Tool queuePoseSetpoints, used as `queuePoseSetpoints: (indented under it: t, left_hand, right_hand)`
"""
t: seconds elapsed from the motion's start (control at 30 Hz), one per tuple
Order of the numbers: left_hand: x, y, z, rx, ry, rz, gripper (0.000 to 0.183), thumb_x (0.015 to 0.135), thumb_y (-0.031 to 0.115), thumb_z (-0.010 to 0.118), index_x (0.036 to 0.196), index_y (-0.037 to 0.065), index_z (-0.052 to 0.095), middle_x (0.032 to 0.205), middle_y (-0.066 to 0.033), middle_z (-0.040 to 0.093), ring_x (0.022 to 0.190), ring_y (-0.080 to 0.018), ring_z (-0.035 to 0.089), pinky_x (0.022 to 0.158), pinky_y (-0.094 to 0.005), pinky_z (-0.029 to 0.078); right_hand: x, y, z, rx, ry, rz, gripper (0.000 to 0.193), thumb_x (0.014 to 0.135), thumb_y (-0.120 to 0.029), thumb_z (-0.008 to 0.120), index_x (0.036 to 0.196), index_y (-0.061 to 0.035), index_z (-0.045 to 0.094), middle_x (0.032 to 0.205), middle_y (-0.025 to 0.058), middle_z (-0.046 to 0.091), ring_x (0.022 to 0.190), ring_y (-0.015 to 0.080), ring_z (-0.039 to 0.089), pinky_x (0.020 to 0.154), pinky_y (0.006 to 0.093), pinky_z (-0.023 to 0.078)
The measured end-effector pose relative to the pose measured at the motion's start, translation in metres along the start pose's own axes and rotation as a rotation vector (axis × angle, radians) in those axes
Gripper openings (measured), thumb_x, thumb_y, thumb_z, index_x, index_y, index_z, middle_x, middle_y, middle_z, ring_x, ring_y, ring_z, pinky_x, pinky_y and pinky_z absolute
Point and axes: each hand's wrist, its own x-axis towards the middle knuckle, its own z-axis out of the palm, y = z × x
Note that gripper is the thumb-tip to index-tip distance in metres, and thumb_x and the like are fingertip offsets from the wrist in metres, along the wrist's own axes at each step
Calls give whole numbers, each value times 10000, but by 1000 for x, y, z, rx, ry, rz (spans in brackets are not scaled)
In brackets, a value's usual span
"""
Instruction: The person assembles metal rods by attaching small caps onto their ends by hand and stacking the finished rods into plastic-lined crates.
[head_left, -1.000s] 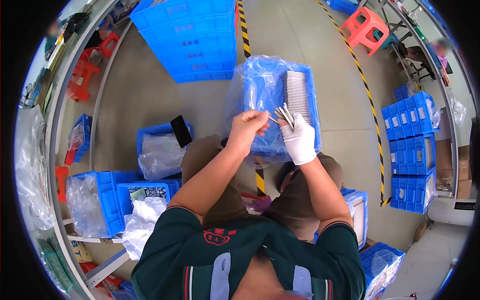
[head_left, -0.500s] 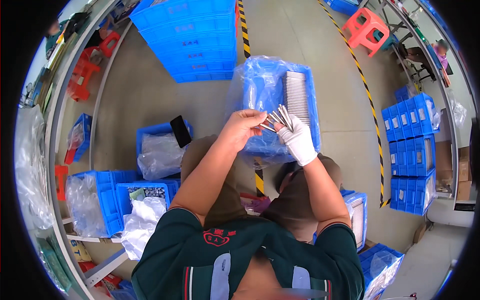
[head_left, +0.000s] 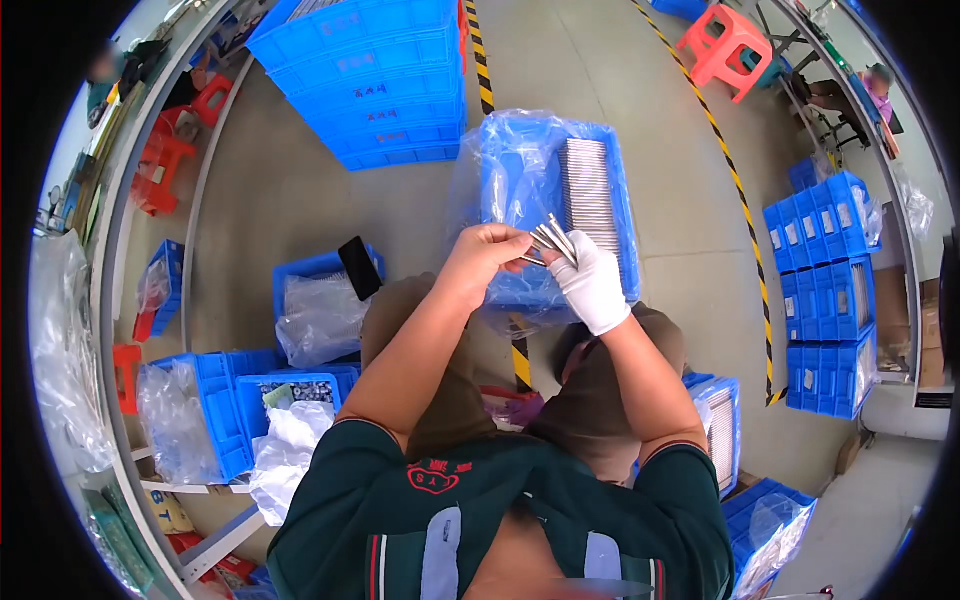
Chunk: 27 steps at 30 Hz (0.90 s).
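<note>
My right hand (head_left: pixel 592 290), in a white glove that leaves fingertips bare, is closed around a small bunch of slim metal rods (head_left: pixel 557 238). Their shiny ends stick out past the fingers, fanned a little. Bare and ungloved, my left hand (head_left: pixel 478 262) meets the bunch from the left, thumb and fingers pinched on the end of a rod. Both hands are over the near part of a blue plastic bin (head_left: pixel 627 215). Inside it, along the right side, a tight row of similar metal rods (head_left: pixel 588 185) is stacked. Clear plastic film (head_left: pixel 520 180) lines the bin's left part.
Tall stacked blue crates (head_left: pixel 375 90) stand beyond the bin on the left. A black phone (head_left: pixel 360 267) lies on a bagged blue bin beside my left knee. More blue bins (head_left: pixel 820 230) are stacked at right, near a red stool (head_left: pixel 725 50). People sit at the far edges.
The bunch of rods in my right hand looks narrower and less fanned. My left fingers have shifted slightly, still at the rod ends. The whole view has tilted a little.
</note>
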Motion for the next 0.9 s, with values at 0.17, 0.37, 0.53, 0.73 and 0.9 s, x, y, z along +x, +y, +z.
queuePoseSetpoints:
  t: [0.17, 0.37, 0.53, 0.73, 0.9]
  left_hand:
    - [1, 4, 1, 42, 87, 145, 209, 784, 196, 625, 849, -2, 629, 747, -27, 611, 656, -69, 513, 608, -213, 391]
    - [-2, 4, 3, 48, 26, 162, 189, 777, 158, 634, 842, -19, 625, 731, -3, 590, 657, -42, 482, 606, -194, 370]
    - [0, -10, 1, 219, 110, 327, 157, 784, 140, 627, 840, -7, 625, 762, -20, 598, 679, -51, 484, 631, -193, 368]
    - [1, -8, 1, 49, 90, 205, 154, 785, 145, 624, 835, -1, 628, 766, -19, 599, 673, -50, 476, 646, -192, 365]
    - [2, -2, -2, 7, 80, 179, 152, 776, 140, 630, 842, 3, 630, 761, -25, 605, 692, -61, 492, 669, -203, 372]
  right_hand:
    - [3, 8, 1, 254, -127, 182, 165, 782, -177, 594, 806, -22, 544, 539, 98, 490, 463, 167, 474, 467, 305, 385]
    - [3, 1, -2, 282, -175, 290, 186, 784, -197, 595, 806, -18, 547, 516, 97, 469, 450, 176, 453, 457, 319, 371]
    - [1, -4, 3, -163, 12, -10, 188, 780, -233, 583, 756, -53, 536, 579, 180, 519, 542, 339, 525, 489, 385, 400]
    - [4, -2, 4, -97, -44, 71, 212, 791, -257, 565, 745, -51, 536, 588, 178, 527, 577, 345, 539, 516, 393, 406]
    - [3, -3, 0, 0, -148, 128, 225, 791, -264, 563, 744, -46, 536, 585, 174, 523, 569, 341, 531, 521, 388, 399]
